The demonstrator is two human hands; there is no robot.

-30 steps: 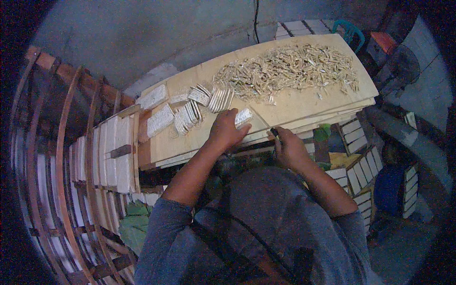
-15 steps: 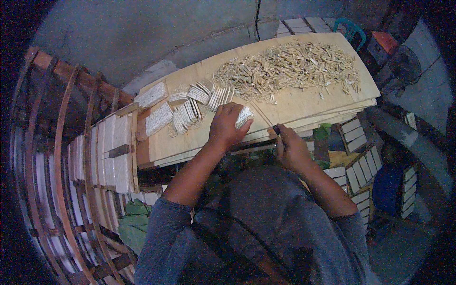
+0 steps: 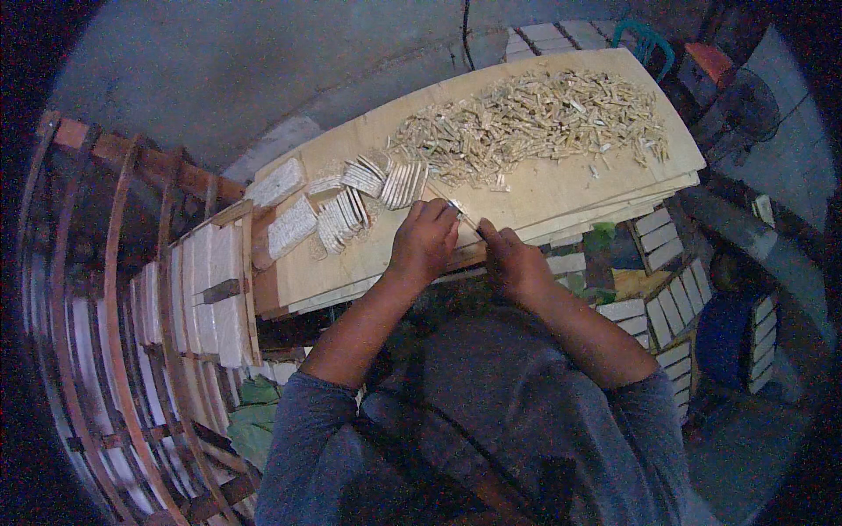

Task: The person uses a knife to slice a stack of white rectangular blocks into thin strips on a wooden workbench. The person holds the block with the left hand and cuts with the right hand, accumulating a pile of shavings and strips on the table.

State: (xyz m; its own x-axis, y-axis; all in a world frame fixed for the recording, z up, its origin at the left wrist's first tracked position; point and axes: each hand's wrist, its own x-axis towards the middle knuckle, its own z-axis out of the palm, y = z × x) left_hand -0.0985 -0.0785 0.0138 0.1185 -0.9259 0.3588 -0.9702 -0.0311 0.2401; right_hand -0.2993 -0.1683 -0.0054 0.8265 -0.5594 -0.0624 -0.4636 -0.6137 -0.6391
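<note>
Right hand [image 3: 517,263] nearer left hand [image 3: 425,238], slim gap at board edge [image 3: 605,207]

no lettering you can read, no legible label, number or brand, no readable sign before you

Pale tan across the board [image 3: 561,195], creamy beige all through the heaped strips [image 3: 535,123], and look, mottled white on the flat slab [image 3: 292,226], light-and-dark stripes along the sliced stack [image 3: 406,185], teal on the chair [image 3: 653,41], bright white on the held block [image 3: 455,206]
</note>
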